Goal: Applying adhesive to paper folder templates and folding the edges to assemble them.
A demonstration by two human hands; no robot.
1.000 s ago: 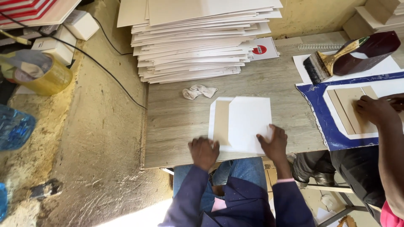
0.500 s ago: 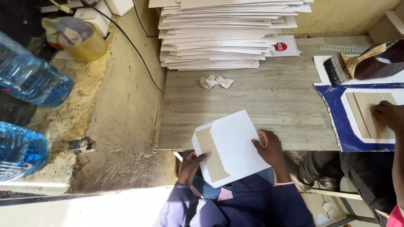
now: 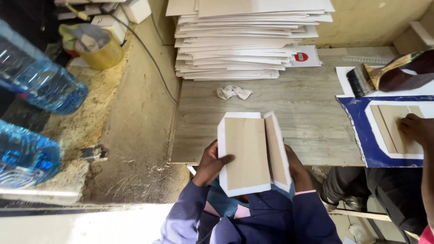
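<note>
gripping a folded board cover (image 3: 253, 151), left hand (image 3: 210, 165) and right hand (image 3: 296, 169) fingers closed.

Bare table (image 3: 298, 113) lies open ahead of the held board (image 3: 251, 151). Back edge blocked by the sheet stack (image 3: 248, 40); crumpled rag (image 3: 234, 92) just before it. Right side occupied by blue sheet (image 3: 357, 131), brush (image 3: 375, 77), another person's hand (image 3: 416, 129).

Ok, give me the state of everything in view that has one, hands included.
folded board piece: lifted off the table, tan side up, right flap partly folded.
left hand: gripping the piece's left edge, thumb on top.
right hand: behind the right flap, mostly hidden.
stack of white sheets: piled flat, uneven edges.
crumpled scrap: lying loose on the table.
brush: lying on a white sheet.
co-worker's hand: pressing a tan board.
</note>
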